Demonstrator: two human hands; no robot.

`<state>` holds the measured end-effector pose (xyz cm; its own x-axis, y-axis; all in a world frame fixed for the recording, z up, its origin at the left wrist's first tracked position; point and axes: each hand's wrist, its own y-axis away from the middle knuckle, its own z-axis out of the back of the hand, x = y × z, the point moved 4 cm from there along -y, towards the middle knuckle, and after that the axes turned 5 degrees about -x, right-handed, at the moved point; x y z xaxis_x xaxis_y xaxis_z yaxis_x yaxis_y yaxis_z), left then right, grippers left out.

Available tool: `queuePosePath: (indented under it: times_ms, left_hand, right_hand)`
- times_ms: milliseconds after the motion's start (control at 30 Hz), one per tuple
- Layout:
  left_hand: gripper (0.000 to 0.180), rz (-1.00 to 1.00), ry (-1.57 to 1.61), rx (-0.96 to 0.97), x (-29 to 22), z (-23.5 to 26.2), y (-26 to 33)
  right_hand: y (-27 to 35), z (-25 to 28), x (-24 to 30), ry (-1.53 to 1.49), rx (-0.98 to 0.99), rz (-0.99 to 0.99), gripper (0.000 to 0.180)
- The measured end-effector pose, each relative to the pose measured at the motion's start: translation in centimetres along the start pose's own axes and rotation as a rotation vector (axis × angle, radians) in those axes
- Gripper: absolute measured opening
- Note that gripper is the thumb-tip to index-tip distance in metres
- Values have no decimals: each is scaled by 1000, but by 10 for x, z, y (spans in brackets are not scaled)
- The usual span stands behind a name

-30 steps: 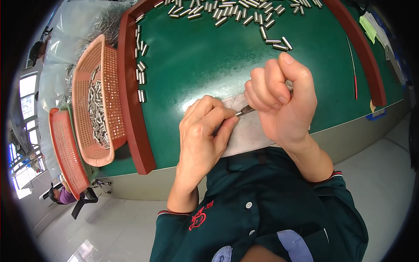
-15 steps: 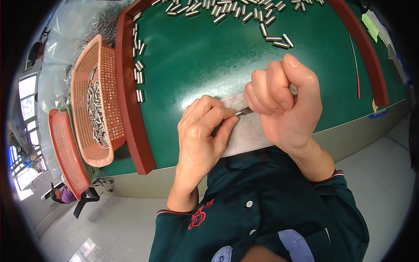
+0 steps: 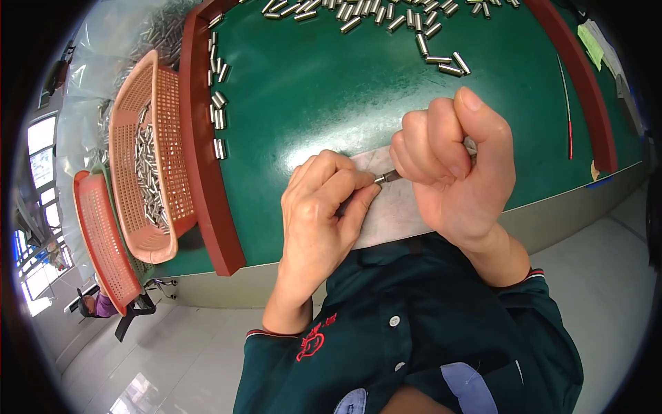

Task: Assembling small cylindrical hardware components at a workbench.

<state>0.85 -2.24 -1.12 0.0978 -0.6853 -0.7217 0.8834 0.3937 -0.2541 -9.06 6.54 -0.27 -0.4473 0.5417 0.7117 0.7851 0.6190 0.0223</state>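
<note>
While the two hands meet over the pale metal plate (image 3: 393,207) at the near edge of the green bench (image 3: 310,103), the sorting looks part-way through, judged from how the parts lie. Going left to right:

- 9 o'clock: orange mesh basket (image 3: 148,159) tilted against the red rail (image 3: 207,172), holding a heap of small metal cylinders (image 3: 146,176). A second orange basket (image 3: 103,241) sits lower, at 8 o'clock; contents not visible.
- 10–11 o'clock: short column of loose cylinders (image 3: 218,110) just inside the rail, lying apart from one another.
- 12 o'clock: a dense scatter of cylinders (image 3: 386,17) along the far side of the bench. These appear not yet handled; the basket heap is probably the finished or the supply lot, cannot tell which.

Hand poses:

- left hand (image 3: 321,214): fingers curled narrow, tips pinched together at the near end of a thin metal piece (image 3: 387,176). Wrist comes up from 6 o'clock.
- The thin piece sits at centre, bridging the two hands just above the plate; only a short length shows.
- right hand (image 3: 452,172): closed in a fist around something, thumb upright at 12 o'clock, knuckles toward the left hand. Object inside mostly hidden.

At 3 o'clock: a thin rod with a red end (image 3: 568,110) lies well apart, untouched.
</note>
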Motion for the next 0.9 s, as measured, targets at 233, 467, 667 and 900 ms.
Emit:
queuePosePath:
  times_ms: [233,467,667,900]
  left_hand:
    - [12,17,9,13,1,-1,0]
    - [12,12,-7,19,4,-2,-1]
    - [12,5,6,27,2,0,-3]
    - [11,-44,40,-30,0,-1,-2]
  right_hand:
    - [0,0,-2,-3,0,5,44]
    - [2,-2,-4,73,37,-3,45]
    - [9,-7,-3,151,55,35,45]
    - [14,-9,-8,273,48,122,41]
